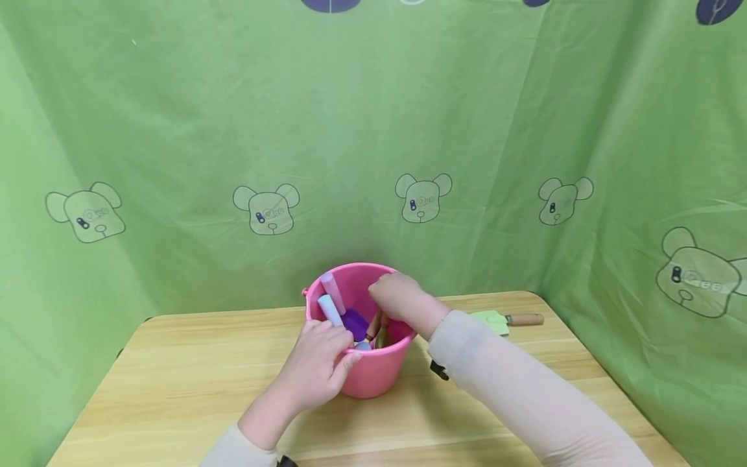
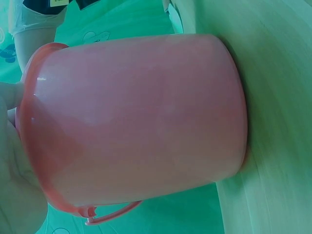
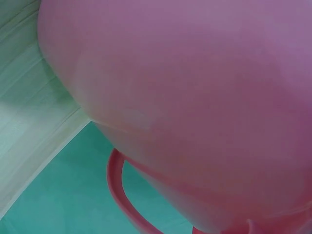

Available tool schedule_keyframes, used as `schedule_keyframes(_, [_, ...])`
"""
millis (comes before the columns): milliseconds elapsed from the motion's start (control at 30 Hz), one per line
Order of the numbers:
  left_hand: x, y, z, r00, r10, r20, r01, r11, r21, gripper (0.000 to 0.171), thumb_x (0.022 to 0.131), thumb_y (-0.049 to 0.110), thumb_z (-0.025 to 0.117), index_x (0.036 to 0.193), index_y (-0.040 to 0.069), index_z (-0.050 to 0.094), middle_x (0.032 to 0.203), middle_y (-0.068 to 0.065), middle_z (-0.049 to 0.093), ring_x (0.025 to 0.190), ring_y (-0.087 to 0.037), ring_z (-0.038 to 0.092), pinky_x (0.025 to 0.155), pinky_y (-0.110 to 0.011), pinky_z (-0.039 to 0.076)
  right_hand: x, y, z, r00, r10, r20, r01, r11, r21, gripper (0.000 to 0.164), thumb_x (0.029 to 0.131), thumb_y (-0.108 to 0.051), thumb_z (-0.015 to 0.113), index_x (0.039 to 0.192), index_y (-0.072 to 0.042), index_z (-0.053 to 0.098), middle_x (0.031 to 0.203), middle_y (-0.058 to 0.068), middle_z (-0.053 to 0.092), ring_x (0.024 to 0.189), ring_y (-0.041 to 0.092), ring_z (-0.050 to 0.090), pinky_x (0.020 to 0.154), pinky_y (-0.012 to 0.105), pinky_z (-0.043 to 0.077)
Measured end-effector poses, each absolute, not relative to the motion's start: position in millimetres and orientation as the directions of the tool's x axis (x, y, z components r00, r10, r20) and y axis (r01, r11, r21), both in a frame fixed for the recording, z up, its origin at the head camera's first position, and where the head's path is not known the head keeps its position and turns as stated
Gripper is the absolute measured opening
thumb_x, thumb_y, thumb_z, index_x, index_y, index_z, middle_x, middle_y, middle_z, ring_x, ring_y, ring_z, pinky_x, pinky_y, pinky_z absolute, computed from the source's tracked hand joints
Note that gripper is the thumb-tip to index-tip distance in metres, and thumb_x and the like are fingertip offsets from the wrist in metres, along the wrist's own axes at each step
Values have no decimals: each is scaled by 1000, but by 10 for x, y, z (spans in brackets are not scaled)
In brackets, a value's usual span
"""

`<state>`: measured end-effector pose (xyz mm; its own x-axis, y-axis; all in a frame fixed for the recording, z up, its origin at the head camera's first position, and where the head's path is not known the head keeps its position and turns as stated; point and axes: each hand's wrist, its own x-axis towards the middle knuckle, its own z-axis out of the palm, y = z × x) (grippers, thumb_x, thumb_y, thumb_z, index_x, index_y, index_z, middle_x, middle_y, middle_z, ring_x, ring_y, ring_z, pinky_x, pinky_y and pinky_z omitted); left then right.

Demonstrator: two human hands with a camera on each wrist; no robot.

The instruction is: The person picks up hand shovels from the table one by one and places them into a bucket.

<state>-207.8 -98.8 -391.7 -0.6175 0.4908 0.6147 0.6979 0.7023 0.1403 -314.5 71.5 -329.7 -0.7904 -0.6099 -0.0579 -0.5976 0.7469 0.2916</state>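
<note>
A pink bucket [image 1: 372,377] stands upright on the wooden table. My left hand [image 1: 318,358] grips its near-left rim, thumb outside and fingers over the edge; in the left wrist view, the bucket wall [image 2: 141,117] fills the middle. Over the right rim my right hand [image 1: 403,296] reaches down inside, its fingertips hidden, so whether it holds anything is unclear. Inside the bucket are a light-blue handle [image 1: 330,310], a lilac handle [image 1: 333,292], a purple blade [image 1: 354,324] and wooden handles [image 1: 374,326] below the right hand. Only the bucket's outside [image 3: 185,107] and its handle [image 3: 119,190] show in the right wrist view.
To the right of the bucket, a light-green hand tool [image 1: 493,321] with a wooden handle lies on the table [image 1: 204,383]. A green curtain [image 1: 350,130] printed with bear heads hangs behind and along both sides.
</note>
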Motion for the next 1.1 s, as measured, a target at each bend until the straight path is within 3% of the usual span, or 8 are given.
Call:
schedule_keyframes(833, [-2080, -980, -3920, -607, 491, 624, 702, 699, 133, 19, 92, 34, 50, 77, 22, 48, 70, 13, 40, 73, -9, 39, 78, -31, 29, -3115, 744, -3317, -759, -651, -1, -623, 726, 292, 23, 63, -22, 82, 75, -16, 63, 78, 1, 64, 80, 20, 61, 81, 32, 48])
schedule_keyframes(1100, [-2087, -984, -3931, -604, 491, 628, 699, 704, 122, 19, 92, 35, 49, 77, 23, 47, 71, 13, 41, 73, -9, 38, 78, -31, 29, -3089, 772, -3257, -759, -651, 21, -625, 737, 257, 19, 67, -23, 79, 71, -18, 61, 77, -1, 62, 76, 18, 60, 76, 31, 48])
